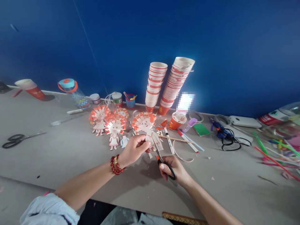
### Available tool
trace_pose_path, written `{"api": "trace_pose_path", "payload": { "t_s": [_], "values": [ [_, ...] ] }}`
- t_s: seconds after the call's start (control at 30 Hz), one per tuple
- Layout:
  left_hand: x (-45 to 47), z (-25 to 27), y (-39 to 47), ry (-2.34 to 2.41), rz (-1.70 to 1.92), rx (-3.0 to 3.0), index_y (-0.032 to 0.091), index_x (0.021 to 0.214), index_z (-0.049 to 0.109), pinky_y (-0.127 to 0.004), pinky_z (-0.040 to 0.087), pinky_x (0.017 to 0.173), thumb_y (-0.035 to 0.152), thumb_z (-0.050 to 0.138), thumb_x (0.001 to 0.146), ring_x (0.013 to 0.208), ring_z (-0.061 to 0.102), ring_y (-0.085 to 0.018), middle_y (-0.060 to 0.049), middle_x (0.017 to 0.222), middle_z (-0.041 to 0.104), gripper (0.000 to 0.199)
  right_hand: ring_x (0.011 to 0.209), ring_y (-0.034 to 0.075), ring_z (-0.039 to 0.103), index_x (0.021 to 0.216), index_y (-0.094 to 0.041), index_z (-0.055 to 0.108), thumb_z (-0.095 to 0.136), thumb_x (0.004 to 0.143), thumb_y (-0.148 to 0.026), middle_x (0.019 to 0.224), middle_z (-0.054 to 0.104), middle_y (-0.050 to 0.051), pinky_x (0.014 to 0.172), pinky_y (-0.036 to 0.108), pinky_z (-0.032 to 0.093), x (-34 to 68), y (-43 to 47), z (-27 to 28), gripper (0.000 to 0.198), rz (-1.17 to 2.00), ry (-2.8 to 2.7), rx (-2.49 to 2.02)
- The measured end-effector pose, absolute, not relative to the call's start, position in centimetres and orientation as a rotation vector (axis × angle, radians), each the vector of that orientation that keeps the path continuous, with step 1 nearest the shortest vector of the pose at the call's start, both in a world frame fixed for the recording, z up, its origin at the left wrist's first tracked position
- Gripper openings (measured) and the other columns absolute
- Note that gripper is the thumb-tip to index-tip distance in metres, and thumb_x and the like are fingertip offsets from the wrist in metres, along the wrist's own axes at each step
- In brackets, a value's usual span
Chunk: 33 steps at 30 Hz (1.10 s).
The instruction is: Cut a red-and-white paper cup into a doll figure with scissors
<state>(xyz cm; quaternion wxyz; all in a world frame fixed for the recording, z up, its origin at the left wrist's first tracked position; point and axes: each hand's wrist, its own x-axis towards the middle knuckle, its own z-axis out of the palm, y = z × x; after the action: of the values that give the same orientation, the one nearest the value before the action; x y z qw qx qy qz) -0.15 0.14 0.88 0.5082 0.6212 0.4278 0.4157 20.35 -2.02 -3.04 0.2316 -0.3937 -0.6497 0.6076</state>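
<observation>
My left hand (136, 150) pinches a white paper doll cutout (151, 137) that has a drawn dress with red trim. Black-handled scissors (169, 167) sit in my right hand (175, 170), their blades at the lower part of that paper. Above the paper, a doll head (144, 122) with a fringed orange-and-white paper mane lies or is attached; I cannot tell which. To the left lie similar paper dolls with orange manes, one in front (114, 131) and one behind (100, 118). A small pale blue paper piece (124, 141) rests beside my left hand.
Two tall stacks of paper cups, one left (156, 84) and one right (177, 84), lean by the blue wall. Markers (169, 140), a glue stick (189, 125) and a blue glue gun (219, 128) lie rightward. Another pair of scissors (21, 139) and a clear bottle (73, 93) are left.
</observation>
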Motion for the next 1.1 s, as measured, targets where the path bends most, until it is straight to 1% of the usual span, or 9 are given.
{"api": "trace_pose_path", "payload": {
  "t_s": [0.13,0.53,0.73,0.93,1.1],
  "values": [
    [0.04,0.94,0.03,1.042,0.991,1.489,0.016,0.068,0.057,-0.024,0.049,0.059,0.026,0.05,0.085,0.063,0.063,-0.015,-0.002,0.065,0.064,0.021,0.038,0.009,0.042,0.053,-0.015,0.053,0.051,0.071,-0.075,0.042,0.054,0.001,0.042,0.021,0.029,20.12,-2.05,-2.78,0.062,1.692,-1.766,-1.06],
    [0.03,0.91,0.0,1.041,0.992,1.506,0.015,0.069,0.059,-0.025,0.049,0.06,0.026,0.05,0.086,0.063,0.062,-0.015,-0.004,0.066,0.065,0.023,0.036,0.008,0.039,0.052,-0.016,0.051,0.05,0.075,-0.072,0.039,0.051,-0.001,0.041,0.021,0.027,20.3,-2.25,-3.36,0.061,1.641,-1.76,-1.085],
    [0.0,0.86,0.03,1.034,0.994,1.516,0.015,0.07,0.06,-0.025,0.049,0.061,0.028,0.049,0.086,0.063,0.062,-0.015,-0.004,0.067,0.065,0.023,0.035,0.008,0.039,0.05,-0.016,0.049,0.05,0.074,-0.073,0.038,0.05,-0.001,0.041,0.021,0.027,20.2,-2.25,-2.95,0.062,1.627,-1.766,-1.096],
    [0.2,0.72,-0.1,1.028,0.992,1.491,0.016,0.068,0.057,-0.024,0.048,0.057,0.027,0.051,0.085,0.061,0.063,-0.015,-0.002,0.064,0.064,0.022,0.038,0.008,0.04,0.05,-0.016,0.049,0.051,0.073,-0.073,0.041,0.052,0.0,0.042,0.021,0.028,20.3,-2.1,-3.07,0.062,1.631,-1.789,-1.084],
    [0.18,0.59,-0.2,1.033,0.981,1.514,0.015,0.071,0.059,-0.025,0.047,0.059,0.027,0.049,0.087,0.062,0.062,-0.015,-0.003,0.066,0.065,0.023,0.037,0.008,0.039,0.051,-0.016,0.049,0.05,0.073,-0.074,0.041,0.05,-0.001,0.041,0.021,0.026,20.39,-2.21,-3.41,0.062,1.626,-1.771,-1.099]
  ]
}}
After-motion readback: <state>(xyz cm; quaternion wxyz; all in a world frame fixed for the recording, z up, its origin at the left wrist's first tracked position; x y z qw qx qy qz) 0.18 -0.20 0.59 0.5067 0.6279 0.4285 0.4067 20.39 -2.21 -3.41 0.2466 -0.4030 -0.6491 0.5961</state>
